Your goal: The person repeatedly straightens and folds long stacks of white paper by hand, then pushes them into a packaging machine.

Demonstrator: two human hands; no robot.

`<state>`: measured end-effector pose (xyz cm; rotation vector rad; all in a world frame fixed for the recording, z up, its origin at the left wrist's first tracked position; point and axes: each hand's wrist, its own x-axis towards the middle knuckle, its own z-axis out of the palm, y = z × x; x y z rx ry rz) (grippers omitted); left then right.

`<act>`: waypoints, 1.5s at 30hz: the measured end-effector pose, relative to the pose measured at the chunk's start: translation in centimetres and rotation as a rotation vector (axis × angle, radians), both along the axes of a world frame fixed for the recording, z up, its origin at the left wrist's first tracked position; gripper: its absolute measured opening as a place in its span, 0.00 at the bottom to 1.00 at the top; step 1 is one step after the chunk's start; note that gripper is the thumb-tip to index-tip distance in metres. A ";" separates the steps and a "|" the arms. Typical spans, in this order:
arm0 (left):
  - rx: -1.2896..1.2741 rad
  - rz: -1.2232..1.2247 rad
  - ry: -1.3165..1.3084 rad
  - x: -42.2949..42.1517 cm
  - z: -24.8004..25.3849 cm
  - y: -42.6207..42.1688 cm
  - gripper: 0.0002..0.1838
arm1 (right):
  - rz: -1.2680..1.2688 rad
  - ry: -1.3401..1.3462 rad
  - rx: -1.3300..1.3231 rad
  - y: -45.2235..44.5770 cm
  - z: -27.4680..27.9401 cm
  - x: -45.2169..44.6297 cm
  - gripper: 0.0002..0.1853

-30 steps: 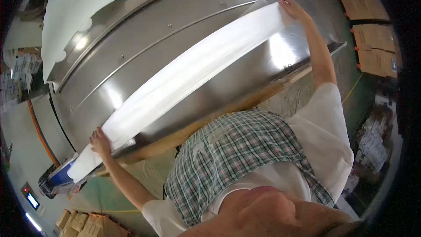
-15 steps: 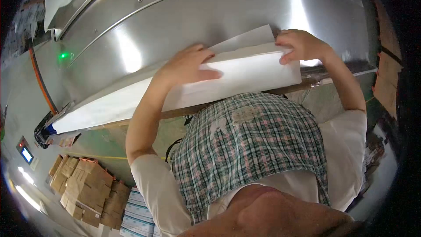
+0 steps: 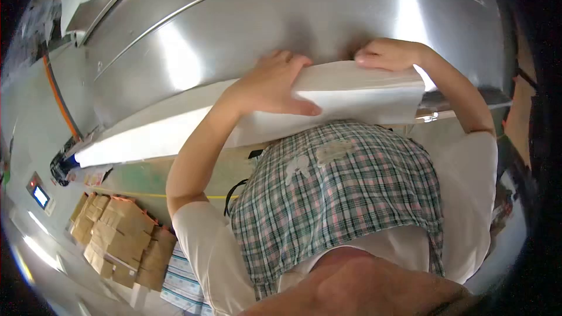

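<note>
A long band of white sheet material (image 3: 351,102), paper or cloth, lies along the front edge of the metal surface, its front side hanging toward my apron. Over its middle rests my left hand (image 3: 272,85), thumb spread wide from the fingers, which reach across the top to the back edge. My right hand (image 3: 389,54) is near the right end, with its fingers curled down on the material's back edge. Its thumb is mostly hidden. The band narrows leftward to a dark blue and black end piece (image 3: 67,162).
A shiny metal panel (image 3: 281,17) rises behind the material. Stacked cardboard boxes (image 3: 117,228) stand at lower left, beside blue-and-white packages (image 3: 184,281). A small lit screen (image 3: 40,196) is on the left wall. My checked apron (image 3: 345,187) is close against the front edge.
The loose sheet corner that stuck up behind the band is gone from sight. My right hand has closed down onto the back edge, and my left hand has shifted slightly right.
</note>
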<state>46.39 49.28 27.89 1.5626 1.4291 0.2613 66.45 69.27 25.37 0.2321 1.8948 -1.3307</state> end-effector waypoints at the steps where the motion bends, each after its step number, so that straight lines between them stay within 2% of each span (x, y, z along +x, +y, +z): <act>1: -0.029 -0.003 0.015 0.1 -0.1 0.0 0.45 | 0.007 -0.064 0.013 0.2 0.1 0.2 0.25; 3: -0.074 0.023 0.058 0.1 -0.7 -0.4 0.45 | 0.025 -0.190 0.015 0.9 0.3 0.5 0.27; 4: -0.014 0.024 -0.050 0.1 -1.6 -0.8 0.44 | 0.030 -0.256 0.006 1.3 0.2 0.9 0.28; 5: 0.047 0.026 -0.157 0.2 -2.1 -0.9 0.43 | -0.072 -0.165 0.015 1.4 -0.1 2.1 0.30; 6: 0.036 0.050 -0.134 0.3 -2.1 -0.8 0.43 | -0.137 -0.206 0.045 1.7 0.3 2.5 0.30; 7: -0.018 0.043 -0.092 0.4 -1.9 -0.5 0.42 | -0.083 -0.286 0.114 2.6 0.3 2.7 0.30; 8: -0.066 0.031 -0.051 0.2 -1.9 -0.4 0.41 | -0.171 -0.286 0.060 3.9 -2.0 4.7 0.28; 9: -0.066 0.045 -0.042 0.3 -1.8 -0.6 0.41 | -0.158 -0.276 0.061 4.0 -0.9 4.4 0.28; 10: -0.004 0.080 0.077 0.5 -1.5 -0.9 0.40 | -0.322 -0.279 -0.081 4.4 1.3 4.5 0.26; 11: 0.059 0.115 0.192 0.8 -1.3 -1.3 0.38 | -0.486 -0.285 -0.222 4.4 2.8 4.6 0.28; 12: 0.062 0.124 0.194 0.9 -1.0 -1.9 0.38 | -0.477 -0.283 -0.217 3.8 3.3 4.4 0.28; 14: 0.288 0.200 0.367 1.4 0.1 -2.6 0.36 | -0.326 -0.303 -0.195 2.7 4.3 3.8 0.32; 15: 0.296 0.206 0.375 1.7 0.7 -2.9 0.36 | -0.321 -0.294 -0.186 2.2 4.4 3.3 0.32; 17: 0.459 0.362 0.456 2.8 1.7 -3.7 0.35 | -0.364 -0.137 -0.045 0.8 3.6 3.1 0.34; 19: 0.446 0.427 0.508 3.8 3.1 -4.8 0.36 | -0.350 -0.049 -0.047 1.0 2.4 3.7 0.35; 22: 0.411 0.521 0.608 5.6 4.2 -5.3 0.38 | -0.194 0.178 0.028 1.1 2.6 3.3 0.32; 23: 0.393 0.549 0.656 6.3 4.5 -5.4 0.38 | -0.221 0.009 0.001 1.0 4.1 2.7 0.32; 26: 0.345 0.561 0.719 8.3 5.4 -4.7 0.38 | -0.173 0.058 -0.044 1.2 4.5 2.2 0.32; 28: 0.368 0.586 0.774 8.9 5.7 -4.6 0.38 | -0.217 -0.083 -0.065 0.1 6.6 1.3 0.30; 31: 0.399 0.601 0.835 7.2 7.2 -6.2 0.38 | -0.258 -0.016 -0.049 -1.5 8.2 -0.3 0.31; 35: 0.464 0.613 0.851 7.2 6.9 -6.6 0.39 | -0.201 0.040 -0.067 -1.5 7.4 -0.4 0.29; 38: 0.476 0.614 0.863 7.2 6.7 -6.9 0.39 | -0.252 0.066 -0.080 -1.9 7.0 -0.3 0.28; 45: 0.492 0.597 0.869 7.3 7.1 -6.9 0.40 | -0.213 0.062 -0.064 -1.7 7.0 0.2 0.31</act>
